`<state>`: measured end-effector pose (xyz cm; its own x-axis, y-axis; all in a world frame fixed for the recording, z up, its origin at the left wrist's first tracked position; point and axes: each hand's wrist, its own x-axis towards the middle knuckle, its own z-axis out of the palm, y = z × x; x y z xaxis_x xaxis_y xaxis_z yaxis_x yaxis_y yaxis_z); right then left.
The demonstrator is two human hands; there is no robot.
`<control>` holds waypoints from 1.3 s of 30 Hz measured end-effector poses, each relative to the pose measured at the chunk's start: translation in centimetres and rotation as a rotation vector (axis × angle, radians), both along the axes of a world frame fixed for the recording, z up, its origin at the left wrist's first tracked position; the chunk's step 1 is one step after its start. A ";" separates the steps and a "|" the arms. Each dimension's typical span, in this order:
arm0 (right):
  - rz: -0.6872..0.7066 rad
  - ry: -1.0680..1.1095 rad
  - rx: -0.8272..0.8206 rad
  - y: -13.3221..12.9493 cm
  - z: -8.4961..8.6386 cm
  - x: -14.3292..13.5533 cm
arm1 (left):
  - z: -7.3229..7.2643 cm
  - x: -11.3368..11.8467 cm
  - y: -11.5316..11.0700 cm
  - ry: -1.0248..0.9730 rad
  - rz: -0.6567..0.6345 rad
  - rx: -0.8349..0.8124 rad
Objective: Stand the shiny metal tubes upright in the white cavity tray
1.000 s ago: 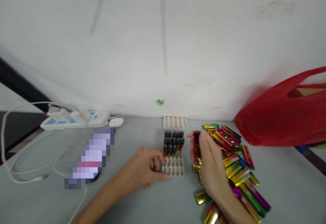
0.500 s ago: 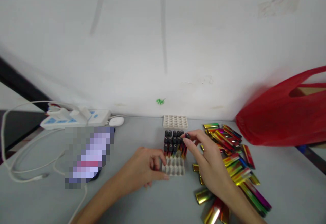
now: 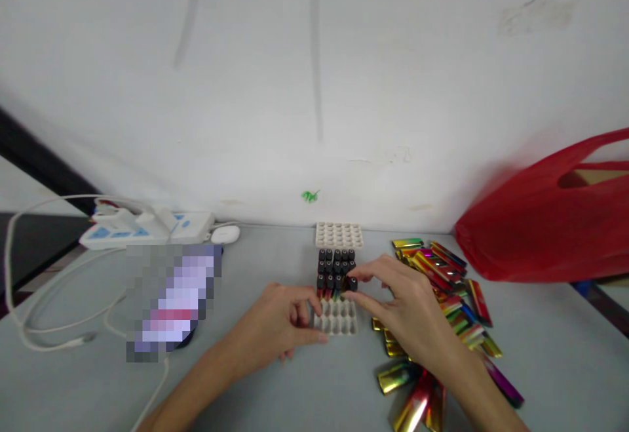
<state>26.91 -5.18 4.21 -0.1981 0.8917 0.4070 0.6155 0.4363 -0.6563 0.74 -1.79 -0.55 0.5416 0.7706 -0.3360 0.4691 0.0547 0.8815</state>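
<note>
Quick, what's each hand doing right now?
Left hand: half-curled at the near tray's left edge; whether it grips cannot be told.
Right hand: closed, thumb and finger pinching a black-topped piece.

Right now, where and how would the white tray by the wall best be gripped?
Probably take the white tray by its left and right ends, coming down from above. Grey tabletop shows beyond both ends, while its far edge sits close to the wall and black caps stand close to its near edge, leaving little room there.
</note>
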 end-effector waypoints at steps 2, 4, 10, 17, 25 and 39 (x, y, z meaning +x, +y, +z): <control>-0.001 -0.026 0.038 -0.1 -0.1 0.0 | 0.0 0.0 0.0 0.005 0.002 0.002; -0.007 -0.043 0.069 -0.2 -0.2 0.0 | -0.1 0.0 0.0 0.003 0.000 0.010; -0.005 -0.073 0.117 -0.2 -0.2 0.0 | -0.1 0.1 0.1 0.001 -0.006 0.023; -0.010 -0.144 0.169 -0.1 -0.5 0.1 | 0.1 0.0 -0.1 0.002 0.001 0.014; 0.012 -0.152 0.170 -0.1 -0.4 0.0 | -0.3 0.0 0.0 -0.005 0.004 0.015; 0.100 -0.249 0.189 -0.2 -0.2 0.3 | -0.3 0.1 0.1 -0.010 0.001 0.010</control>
<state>27.24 -5.35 4.03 -0.3951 0.7762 0.4913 0.6949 0.6023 -0.3928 0.83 -1.74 -0.84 0.5442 0.7742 -0.3233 0.4604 0.0467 0.8865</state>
